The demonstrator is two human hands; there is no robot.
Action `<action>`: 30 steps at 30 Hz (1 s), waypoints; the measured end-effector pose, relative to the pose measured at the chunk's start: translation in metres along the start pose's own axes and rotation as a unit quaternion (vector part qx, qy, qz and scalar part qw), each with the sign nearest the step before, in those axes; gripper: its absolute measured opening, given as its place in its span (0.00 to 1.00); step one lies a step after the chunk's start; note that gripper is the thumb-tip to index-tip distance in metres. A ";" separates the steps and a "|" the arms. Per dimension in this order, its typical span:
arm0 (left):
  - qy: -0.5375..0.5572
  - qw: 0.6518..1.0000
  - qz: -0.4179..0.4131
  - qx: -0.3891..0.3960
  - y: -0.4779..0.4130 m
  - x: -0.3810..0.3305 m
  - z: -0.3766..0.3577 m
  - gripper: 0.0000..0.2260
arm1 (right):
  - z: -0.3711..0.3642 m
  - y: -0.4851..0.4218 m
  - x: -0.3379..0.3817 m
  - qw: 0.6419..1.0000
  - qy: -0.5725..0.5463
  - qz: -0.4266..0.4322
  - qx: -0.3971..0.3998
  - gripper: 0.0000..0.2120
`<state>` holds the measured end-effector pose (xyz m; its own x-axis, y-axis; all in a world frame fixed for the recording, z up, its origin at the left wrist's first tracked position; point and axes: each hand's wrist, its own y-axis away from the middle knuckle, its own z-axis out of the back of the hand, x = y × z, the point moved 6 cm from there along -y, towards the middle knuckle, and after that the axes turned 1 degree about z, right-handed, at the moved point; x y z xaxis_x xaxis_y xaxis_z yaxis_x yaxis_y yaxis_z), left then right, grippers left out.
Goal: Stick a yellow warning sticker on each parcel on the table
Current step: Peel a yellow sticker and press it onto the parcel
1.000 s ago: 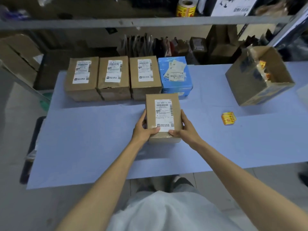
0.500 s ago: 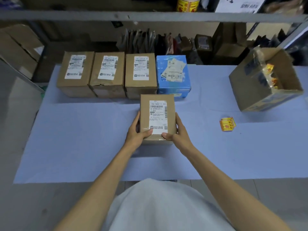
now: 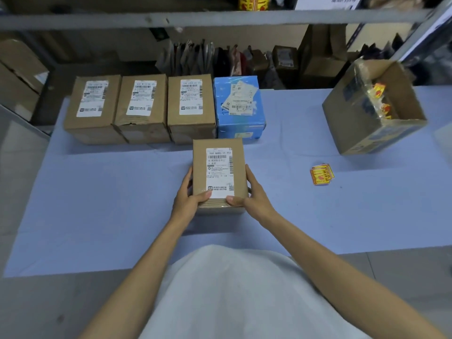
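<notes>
Well off to the right of the right hand (image 3: 254, 194), an open brown cardboard box (image 3: 347, 113) stands on the pale blue desk (image 3: 110, 204) with loose yellow-and-red stickers (image 3: 379, 90) inside, and a small stack of yellow warning stickers (image 3: 321, 174) lies flat between box and hand. The left hand (image 3: 187, 201) and the right hand clasp the near end of a small brown cardboard parcel (image 3: 218, 172) from either side, thumbs on top; its white label faces up and its long axis runs straight away from the hands. Just beyond it stand a row of three brown cardboard parcels (image 3: 143, 104) and a blue wrapped parcel (image 3: 238, 106), below a grey metal shelf rail (image 3: 195, 18).
</notes>
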<state>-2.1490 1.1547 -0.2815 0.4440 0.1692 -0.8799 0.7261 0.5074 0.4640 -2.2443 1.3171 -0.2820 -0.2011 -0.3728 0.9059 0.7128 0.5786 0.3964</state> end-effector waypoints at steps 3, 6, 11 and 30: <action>-0.001 1.000 0.002 -0.003 0.000 -0.003 -0.001 0.36 | 0.015 -0.001 0.006 0.999 0.020 0.009 0.036 0.31; -0.012 1.000 0.022 0.003 0.001 -0.006 -0.001 0.34 | 0.071 -0.008 -0.002 0.991 0.123 0.015 -0.056 0.16; -0.032 0.998 0.042 -0.024 -0.003 -0.010 -0.001 0.34 | 0.178 -0.013 -0.026 0.862 0.452 -0.080 -0.216 0.19; -0.154 0.981 0.034 -0.112 0.006 -0.019 0.002 0.35 | 0.113 -0.015 -0.017 0.869 0.450 0.003 -0.206 0.13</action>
<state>-2.1519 1.1533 -0.2620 0.6506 -0.0373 -0.7585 0.5712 0.6823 0.4563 -2.3276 1.3966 -0.2868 0.2785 -0.8945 0.3496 0.9296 0.3426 0.1360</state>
